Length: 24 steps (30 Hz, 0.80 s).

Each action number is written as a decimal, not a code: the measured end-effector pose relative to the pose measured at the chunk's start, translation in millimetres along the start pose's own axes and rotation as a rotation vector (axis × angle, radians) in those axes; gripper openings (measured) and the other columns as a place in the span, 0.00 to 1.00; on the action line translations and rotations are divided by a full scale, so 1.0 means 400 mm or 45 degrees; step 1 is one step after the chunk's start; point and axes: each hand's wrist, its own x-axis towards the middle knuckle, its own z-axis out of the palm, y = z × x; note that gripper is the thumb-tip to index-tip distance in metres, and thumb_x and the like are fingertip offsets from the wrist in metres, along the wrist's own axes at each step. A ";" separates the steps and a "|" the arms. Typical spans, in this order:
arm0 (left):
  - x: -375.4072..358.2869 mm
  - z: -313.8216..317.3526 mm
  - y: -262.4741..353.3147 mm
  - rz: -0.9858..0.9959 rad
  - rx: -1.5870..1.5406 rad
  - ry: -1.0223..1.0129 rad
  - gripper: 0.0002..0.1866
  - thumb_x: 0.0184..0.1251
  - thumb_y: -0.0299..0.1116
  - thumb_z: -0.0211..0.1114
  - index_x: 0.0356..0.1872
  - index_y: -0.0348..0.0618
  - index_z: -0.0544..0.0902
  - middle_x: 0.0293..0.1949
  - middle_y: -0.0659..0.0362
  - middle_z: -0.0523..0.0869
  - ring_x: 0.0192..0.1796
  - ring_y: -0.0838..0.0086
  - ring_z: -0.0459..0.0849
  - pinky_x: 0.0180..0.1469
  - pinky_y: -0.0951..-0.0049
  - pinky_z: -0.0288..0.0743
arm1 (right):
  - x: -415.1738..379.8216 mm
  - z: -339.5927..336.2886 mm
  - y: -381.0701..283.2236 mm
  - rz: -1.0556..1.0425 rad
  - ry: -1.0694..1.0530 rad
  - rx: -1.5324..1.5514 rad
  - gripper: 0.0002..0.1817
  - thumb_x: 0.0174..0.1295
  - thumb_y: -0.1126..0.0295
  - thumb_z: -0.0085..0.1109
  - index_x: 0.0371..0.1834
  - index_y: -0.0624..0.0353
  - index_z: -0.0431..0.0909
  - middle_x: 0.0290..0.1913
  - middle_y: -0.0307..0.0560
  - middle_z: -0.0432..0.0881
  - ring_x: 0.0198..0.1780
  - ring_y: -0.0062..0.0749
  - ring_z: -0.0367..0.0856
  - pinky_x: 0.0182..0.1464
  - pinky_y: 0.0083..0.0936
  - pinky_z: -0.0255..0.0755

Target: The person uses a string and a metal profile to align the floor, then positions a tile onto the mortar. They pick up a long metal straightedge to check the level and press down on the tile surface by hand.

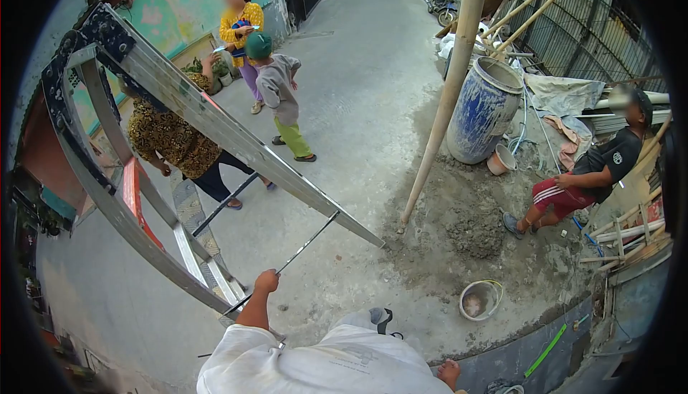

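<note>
My left hand (267, 281) is closed around a thin metal rod (308, 243) that runs between the two sides of an aluminium folding ladder (215, 118). The ladder stands tilted in view on my left, its hinged top at the upper left and one leg reaching down near a wooden pole. My right hand (450, 372) hangs low beside my white shirt, fingers loosely bent, with nothing visible in it. Nearest to that hand is a whitish bucket (481, 301) with something pale inside, standing on the ground.
A wooden pole (444, 100) stands ahead, near a blue drum (484, 111) and a heap of wet mortar (476, 233). One person (595, 161) sits at the right. Several people, including one in a green cap (276, 86), are behind the ladder. A green strip (546, 351) lies right.
</note>
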 end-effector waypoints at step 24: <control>0.013 0.006 -0.007 -0.009 -0.024 -0.042 0.15 0.65 0.42 0.55 0.37 0.38 0.79 0.40 0.43 0.82 0.46 0.47 0.80 0.47 0.52 0.73 | -0.106 0.053 -0.115 -0.114 0.085 -0.009 0.09 0.59 0.71 0.55 0.41 0.60 0.73 0.24 0.43 0.75 0.17 0.28 0.73 0.14 0.25 0.63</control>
